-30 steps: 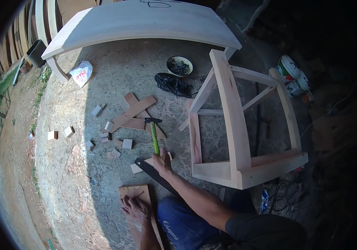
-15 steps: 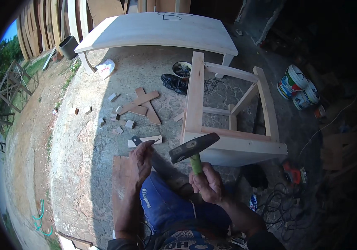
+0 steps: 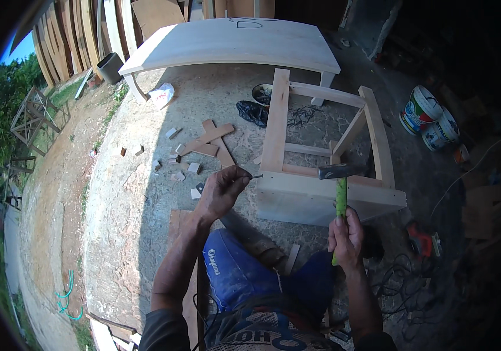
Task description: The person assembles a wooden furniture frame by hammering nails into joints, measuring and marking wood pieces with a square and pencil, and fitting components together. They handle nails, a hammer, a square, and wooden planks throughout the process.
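Note:
My left hand (image 3: 225, 192) pinches a thin dark nail (image 3: 256, 176), which sticks out to the right from between thumb and fingertips. The nail's end is close to the near left corner of a pale wooden frame (image 3: 332, 199) on the ground; whether it touches, I cannot tell. My right hand (image 3: 347, 234) is wrapped round the green handle of a hammer (image 3: 341, 196). The hammer's dark head is raised and overlaps the frame's near rail in the picture.
Wood offcuts (image 3: 209, 143) lie on the concrete to the left of the frame. A pale table (image 3: 233, 47) stands behind. Paint buckets (image 3: 420, 111), a red power tool (image 3: 421, 238) and tangled cables (image 3: 396, 281) are at the right. A black plastic bag (image 3: 253, 113) lies beyond the frame.
My left hand has moved up and right, bringing the nail to the frame's corner. My right hand has carried the hammer right and up, its handle now upright. The view has shifted slightly.

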Demonstrator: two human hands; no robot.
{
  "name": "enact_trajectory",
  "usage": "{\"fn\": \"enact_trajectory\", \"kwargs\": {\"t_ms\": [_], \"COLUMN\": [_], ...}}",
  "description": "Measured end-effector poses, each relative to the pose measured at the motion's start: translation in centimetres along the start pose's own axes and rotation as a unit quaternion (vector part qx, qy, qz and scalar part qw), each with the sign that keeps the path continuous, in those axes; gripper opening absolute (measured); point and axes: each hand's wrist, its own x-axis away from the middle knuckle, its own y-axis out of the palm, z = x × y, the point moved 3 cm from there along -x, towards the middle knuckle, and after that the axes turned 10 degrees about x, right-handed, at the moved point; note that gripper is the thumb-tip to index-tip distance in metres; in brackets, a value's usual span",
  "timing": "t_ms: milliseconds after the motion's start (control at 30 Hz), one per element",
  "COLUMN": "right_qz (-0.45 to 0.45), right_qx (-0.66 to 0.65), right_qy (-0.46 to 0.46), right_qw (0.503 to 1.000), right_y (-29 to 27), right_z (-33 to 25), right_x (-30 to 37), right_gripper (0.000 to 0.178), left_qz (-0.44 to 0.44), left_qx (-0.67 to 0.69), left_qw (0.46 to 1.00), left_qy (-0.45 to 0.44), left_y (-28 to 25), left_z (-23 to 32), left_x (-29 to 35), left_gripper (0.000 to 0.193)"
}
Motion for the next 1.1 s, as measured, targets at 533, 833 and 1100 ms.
{"fn": "enact_trajectory", "kwargs": {"t_ms": [533, 833, 1100], "right_qz": [-0.016, -0.075, -0.062], "right_qx": [0.326, 0.418, 0.407], "right_qy": [-0.249, -0.202, -0.23], "right_qw": [0.912, 0.883, 0.882], "right_y": [2.4, 3.0, 3.1], "right_z": [-4.5, -4.5, -6.9], "right_x": [-3.4, -4.4, -4.5], "right_gripper": [0.059, 0.074, 0.074], "left_qz": [-0.005, 0.01, -0.012], "left_qx": [-0.104, -0.15, -0.154], "left_qw": [0.994, 0.982, 0.976], "left_qy": [0.042, 0.111, 0.154], "left_y": [1.3, 1.6, 1.1], "left_z": [1.4, 1.5, 1.1], "left_x": [-1.4, -0.8, -0.9], "left_gripper": [0.008, 0.006, 0.007]}}
